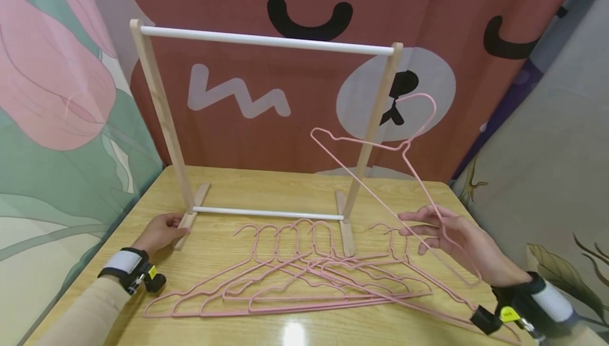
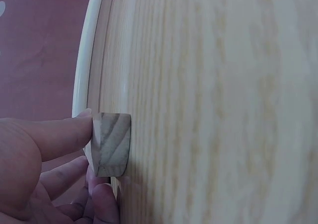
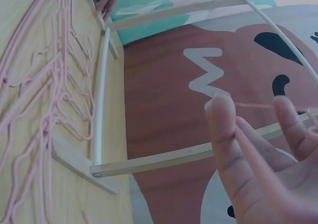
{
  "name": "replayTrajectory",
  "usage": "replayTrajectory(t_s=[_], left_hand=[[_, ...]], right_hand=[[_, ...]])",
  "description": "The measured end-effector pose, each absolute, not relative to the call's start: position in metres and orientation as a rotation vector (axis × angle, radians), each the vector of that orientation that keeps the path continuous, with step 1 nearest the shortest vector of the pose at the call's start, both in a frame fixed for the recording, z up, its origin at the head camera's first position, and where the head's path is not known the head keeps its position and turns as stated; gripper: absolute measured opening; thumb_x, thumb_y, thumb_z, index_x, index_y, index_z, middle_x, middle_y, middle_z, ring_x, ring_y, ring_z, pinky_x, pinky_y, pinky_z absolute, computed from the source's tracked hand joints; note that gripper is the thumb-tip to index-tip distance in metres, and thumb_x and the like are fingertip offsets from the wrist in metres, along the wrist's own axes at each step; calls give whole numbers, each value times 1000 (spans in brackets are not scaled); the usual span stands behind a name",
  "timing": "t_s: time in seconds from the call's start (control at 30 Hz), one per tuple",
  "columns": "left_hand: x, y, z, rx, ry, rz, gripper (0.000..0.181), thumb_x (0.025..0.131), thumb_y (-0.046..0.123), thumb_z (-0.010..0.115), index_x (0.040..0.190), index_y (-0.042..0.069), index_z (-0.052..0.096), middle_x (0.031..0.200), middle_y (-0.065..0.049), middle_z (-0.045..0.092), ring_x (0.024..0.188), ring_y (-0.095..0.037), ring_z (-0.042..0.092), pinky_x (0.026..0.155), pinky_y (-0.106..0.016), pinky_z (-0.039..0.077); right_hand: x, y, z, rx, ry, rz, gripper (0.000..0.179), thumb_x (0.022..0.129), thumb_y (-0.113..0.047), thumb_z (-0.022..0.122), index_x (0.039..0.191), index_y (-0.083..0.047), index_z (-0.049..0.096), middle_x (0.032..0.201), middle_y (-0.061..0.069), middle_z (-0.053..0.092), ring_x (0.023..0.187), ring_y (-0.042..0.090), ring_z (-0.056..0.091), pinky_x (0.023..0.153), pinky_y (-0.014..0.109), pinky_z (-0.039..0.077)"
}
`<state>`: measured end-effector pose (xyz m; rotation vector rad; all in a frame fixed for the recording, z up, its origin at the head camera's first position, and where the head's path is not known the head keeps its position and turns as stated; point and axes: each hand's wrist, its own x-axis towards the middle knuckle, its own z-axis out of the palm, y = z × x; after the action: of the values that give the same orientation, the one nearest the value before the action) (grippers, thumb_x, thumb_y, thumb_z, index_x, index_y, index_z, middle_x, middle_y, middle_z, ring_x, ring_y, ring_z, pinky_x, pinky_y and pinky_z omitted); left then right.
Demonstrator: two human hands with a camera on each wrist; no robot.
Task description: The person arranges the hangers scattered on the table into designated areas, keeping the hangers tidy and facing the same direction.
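A pink clothes hanger (image 1: pixel 406 146) is up in the air at the right, held by my right hand (image 1: pixel 459 235) near its lower bar. Its hook points upward, and its frame overlaps the right upright of a garment rack (image 1: pixel 266 40) in the head view. The rack has wooden uprights and white rods. My left hand (image 1: pixel 162 232) pinches the front end of the rack's left wooden foot (image 2: pixel 113 144), thumb on one side and fingers on the other. Several more pink hangers (image 1: pixel 276 312) lie overlapping on the table before the rack, hooks toward it.
The rack stands on a wood-grain table (image 1: pixel 228 176). Behind it hangs a brown printed curtain (image 1: pixel 304 102), with a green floral one (image 1: pixel 52 176) on the left and a pale one (image 1: pixel 537 176) on the right. The rack's low white rod (image 1: pixel 266 212) runs just behind the hanger hooks.
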<state>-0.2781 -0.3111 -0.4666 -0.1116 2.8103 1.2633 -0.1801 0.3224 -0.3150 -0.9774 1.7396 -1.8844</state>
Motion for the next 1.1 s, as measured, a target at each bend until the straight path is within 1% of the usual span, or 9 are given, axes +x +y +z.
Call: replayTrajectory(t_s=[0.17, 0.27, 0.4, 0.47, 0.6, 0.7, 0.9, 1.0, 1.1], left_hand=[[-279, -311, -467, -123, 2805, 1259, 54, 96, 11, 69, 134, -20, 48, 113, -29, 62, 98, -32, 60, 73, -27, 48], [-280, -310, -465, -120, 2802, 1263, 54, 96, 12, 69, 134, -20, 48, 112, -29, 63, 97, -32, 60, 73, -28, 48], [-280, -311, -465, -117, 2799, 1272, 54, 96, 12, 69, 133, -20, 49, 112, -29, 63, 97, -31, 60, 73, -28, 48], [-280, -311, -465, -120, 2798, 1270, 54, 96, 13, 69, 134, -20, 48, 112, -28, 63, 97, -31, 60, 73, -28, 48], [-279, -312, -467, -137, 2801, 1253, 55, 96, 14, 69, 135, -19, 48, 114, -29, 62, 98, -33, 59, 74, -29, 48], [-279, -312, -467, -136, 2804, 1249, 55, 96, 14, 69, 135, -19, 48, 115, -30, 62, 100, -34, 59, 75, -29, 48], [-278, -310, -463, -121, 2808, 1256, 55, 96, 14, 69, 135, -20, 48, 115, -31, 62, 100, -34, 60, 73, -28, 48], [-277, -311, -463, -117, 2801, 1263, 56, 96, 13, 68, 135, -20, 47, 115, -31, 61, 100, -34, 60, 73, -28, 48], [-276, -311, -464, -116, 2792, 1273, 55, 96, 12, 68, 135, -20, 47, 115, -31, 61, 100, -34, 61, 72, -27, 48]], right_hand=[[-188, 319, -305, -1098, 1783, -1852, 52, 109, -6, 2, 145, 5, 37, 154, 13, 46, 138, 24, 49, 95, 31, 48], [-191, 314, -293, -1108, 1870, -1818, 51, 110, -7, 3, 148, 4, 36, 154, 11, 46, 138, 23, 49, 95, 29, 47], [-199, 304, -272, -1125, 1915, -1794, 49, 112, -9, 7, 148, 4, 36, 152, 10, 48, 137, 22, 49, 97, 28, 48], [-204, 298, -262, -1174, 1916, -1776, 48, 112, -8, 8, 150, 4, 34, 152, 12, 47, 138, 23, 49, 98, 29, 48], [-212, 285, -246, -1231, 1921, -1756, 47, 112, -8, 10, 152, 1, 34, 154, 14, 46, 140, 21, 48, 100, 29, 47], [-217, 276, -240, -1220, 1966, -1753, 46, 113, -10, 14, 152, -1, 37, 152, 12, 49, 139, 20, 48, 100, 29, 48], [-226, 256, -237, -1137, 2091, -1772, 45, 114, -18, 22, 148, 3, 42, 147, 13, 55, 136, 21, 52, 99, 29, 50], [-229, 246, -236, -1074, 2126, -1785, 46, 114, -21, 26, 149, 4, 41, 147, 14, 54, 135, 20, 53, 99, 30, 50], [-230, 236, -236, -1046, 2130, -1790, 48, 113, -21, 28, 152, 6, 36, 148, 14, 54, 135, 18, 53, 100, 31, 50]])
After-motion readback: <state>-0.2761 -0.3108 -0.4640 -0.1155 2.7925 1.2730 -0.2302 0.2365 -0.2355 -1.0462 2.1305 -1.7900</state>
